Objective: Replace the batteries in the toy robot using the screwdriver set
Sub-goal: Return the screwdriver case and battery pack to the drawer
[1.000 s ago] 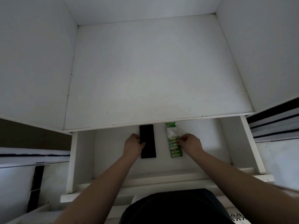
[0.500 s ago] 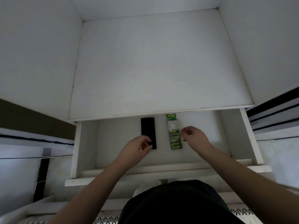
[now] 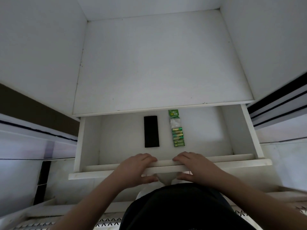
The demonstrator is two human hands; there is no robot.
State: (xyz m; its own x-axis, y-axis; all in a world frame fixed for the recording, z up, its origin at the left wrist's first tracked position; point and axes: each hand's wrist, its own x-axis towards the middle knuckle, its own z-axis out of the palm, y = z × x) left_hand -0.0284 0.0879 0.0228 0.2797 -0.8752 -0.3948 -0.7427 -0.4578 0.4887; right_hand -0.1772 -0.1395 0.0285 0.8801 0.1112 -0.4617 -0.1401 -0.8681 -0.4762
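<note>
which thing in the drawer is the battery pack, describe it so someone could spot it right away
Look into the open white drawer under the white shelf; two long things lie side by side on its floor. The battery pack is the right one: a narrow green strip with clear plastic, unlike the plain black case on its left.

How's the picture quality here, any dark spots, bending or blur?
Head view: dim, flat light; a brighter patch falls on the drawer floor at its right side; wide-angle lens bows the walls outward; battery pack and black case look sharp; both hands on the drawer front are slightly soft.
</note>
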